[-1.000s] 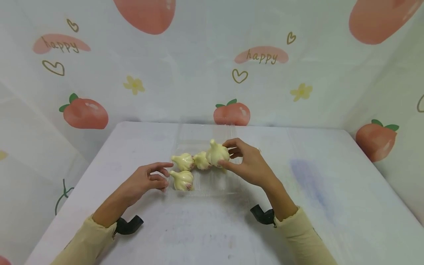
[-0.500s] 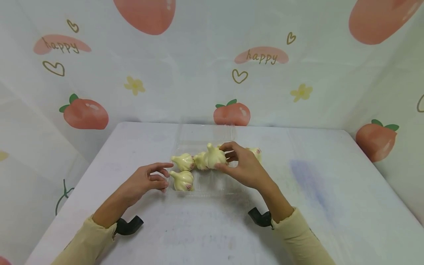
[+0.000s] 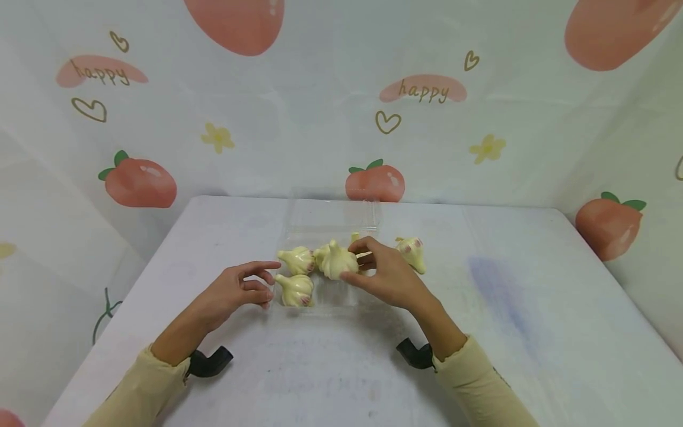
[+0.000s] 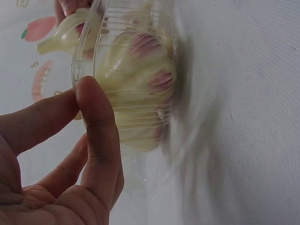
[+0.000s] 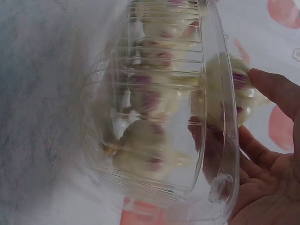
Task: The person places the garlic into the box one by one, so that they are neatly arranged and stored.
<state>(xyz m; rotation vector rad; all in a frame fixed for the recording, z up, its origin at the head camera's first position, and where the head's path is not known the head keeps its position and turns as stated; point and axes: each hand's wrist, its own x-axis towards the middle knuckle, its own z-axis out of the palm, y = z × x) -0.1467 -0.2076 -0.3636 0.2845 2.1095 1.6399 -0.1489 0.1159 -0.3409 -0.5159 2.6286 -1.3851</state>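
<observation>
A clear plastic box (image 3: 336,311) with its lid (image 3: 332,213) tipped back stands mid-table, holding several pale garlic bulbs (image 3: 295,290) with purple streaks at the base. My right hand (image 3: 395,277) pinches another garlic bulb (image 3: 337,262) by its right side, stem pointing up, over the box's middle. In the right wrist view, that bulb (image 5: 229,91) shows beyond the rim, between thumb and fingers. At the box's left side, my left hand (image 3: 229,296) holds the edge; its fingertips (image 4: 91,89) meet at the clear rim (image 4: 77,56) in the left wrist view.
One loose garlic bulb (image 3: 412,254) lies on the white table (image 3: 512,356), right of the box. Behind the table hangs a printed cloth (image 3: 299,118). A black curved piece sits at each wrist, the left one (image 3: 210,362) close over the table.
My right hand has moved left and slightly nearer with its garlic bulb, uncovering the loose bulb on the right. The left hand has stayed at the box edge.
</observation>
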